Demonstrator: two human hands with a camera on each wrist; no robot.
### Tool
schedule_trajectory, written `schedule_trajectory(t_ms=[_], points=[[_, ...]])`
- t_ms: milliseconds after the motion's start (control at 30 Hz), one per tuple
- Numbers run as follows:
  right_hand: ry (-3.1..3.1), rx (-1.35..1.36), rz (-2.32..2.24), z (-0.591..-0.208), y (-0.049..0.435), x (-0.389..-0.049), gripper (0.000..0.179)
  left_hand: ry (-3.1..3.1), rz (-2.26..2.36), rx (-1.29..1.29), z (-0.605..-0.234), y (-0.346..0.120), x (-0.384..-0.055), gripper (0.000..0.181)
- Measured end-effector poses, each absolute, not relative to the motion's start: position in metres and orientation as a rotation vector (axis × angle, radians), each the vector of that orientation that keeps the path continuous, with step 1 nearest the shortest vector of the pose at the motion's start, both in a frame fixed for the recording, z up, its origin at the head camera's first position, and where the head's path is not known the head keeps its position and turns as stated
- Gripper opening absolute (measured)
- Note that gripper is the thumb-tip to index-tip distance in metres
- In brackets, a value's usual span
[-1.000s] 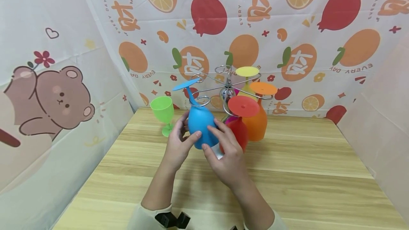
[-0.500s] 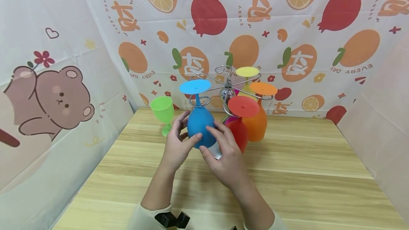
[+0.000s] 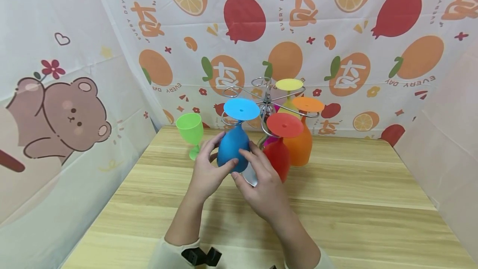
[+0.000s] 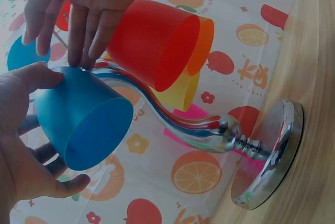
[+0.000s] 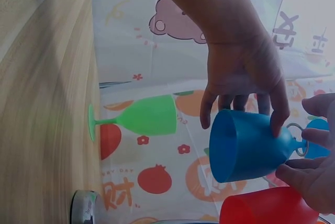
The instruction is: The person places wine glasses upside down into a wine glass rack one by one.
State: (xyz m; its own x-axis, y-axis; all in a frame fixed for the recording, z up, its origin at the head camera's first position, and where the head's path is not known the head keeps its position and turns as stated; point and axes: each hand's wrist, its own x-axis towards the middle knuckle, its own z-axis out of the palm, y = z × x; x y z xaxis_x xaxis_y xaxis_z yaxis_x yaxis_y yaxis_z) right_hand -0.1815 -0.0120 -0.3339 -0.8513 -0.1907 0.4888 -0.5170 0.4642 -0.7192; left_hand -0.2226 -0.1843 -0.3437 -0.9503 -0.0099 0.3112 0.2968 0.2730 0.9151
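Note:
A blue plastic goblet (image 3: 233,148) hangs upside down and tilted, its stem in a wire loop of the metal glass rack (image 3: 267,99). My left hand (image 3: 210,169) holds its bowl from the left, thumb in front and fingers behind. My right hand (image 3: 263,182) is at its right side, its fairly straight fingertips touching the bowl. A red goblet (image 3: 278,159), an orange goblet (image 3: 301,146) and a yellow goblet (image 3: 289,105) hang upside down on the right side of the rack. A pink one (image 4: 186,122) shows partly behind the post in the left wrist view.
A green goblet (image 3: 190,130) stands upright on the wooden table (image 3: 354,202), left of my left hand. The rack's round metal base (image 4: 288,150) stands on the table, with a wavy post (image 4: 157,103) above it. Printed cloth (image 3: 209,32) hangs behind.
The blue goblet has swung over: its foot moved right and toward me, from leaning left to leaning right. Both hands have stayed at its bowl with only slight shifts.

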Motion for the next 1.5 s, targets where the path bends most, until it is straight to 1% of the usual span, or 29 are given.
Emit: schedule_trajectory(t_ms=[500, 733, 967, 1100, 1200, 1300, 1500], points=[[-2.379, 0.643, 1.322, -0.336, -0.012, -0.182, 0.053, -2.445, -1.56, -0.173, -0.35, -0.18, -0.226, 0.073], [-2.346, 0.656, 1.322, -0.336, -0.012, -0.182, 0.052, -2.487, -1.543, -0.192, -0.349, -0.178, -0.225, 0.08], [-2.08, 0.656, 1.373, -0.335, -0.008, -0.184, 0.039, -2.544, -1.511, -0.19, -0.348, -0.177, -0.224, 0.085], [-1.925, 0.598, 1.349, -0.333, -0.002, -0.186, 0.028, -2.571, -1.498, -0.165, -0.348, -0.176, -0.224, 0.086], [-1.807, 0.517, 1.349, -0.333, 0.001, -0.187, 0.023, -2.58, -1.498, -0.149, -0.348, -0.176, -0.225, 0.088], [-1.678, 0.429, 1.437, -0.332, 0.004, -0.188, 0.026, -2.584, -1.509, -0.142, -0.347, -0.176, -0.225, 0.088], [-1.587, 0.272, 1.545, -0.332, 0.01, -0.194, 0.043, -2.601, -1.547, -0.129, -0.347, -0.175, -0.225, 0.088]])
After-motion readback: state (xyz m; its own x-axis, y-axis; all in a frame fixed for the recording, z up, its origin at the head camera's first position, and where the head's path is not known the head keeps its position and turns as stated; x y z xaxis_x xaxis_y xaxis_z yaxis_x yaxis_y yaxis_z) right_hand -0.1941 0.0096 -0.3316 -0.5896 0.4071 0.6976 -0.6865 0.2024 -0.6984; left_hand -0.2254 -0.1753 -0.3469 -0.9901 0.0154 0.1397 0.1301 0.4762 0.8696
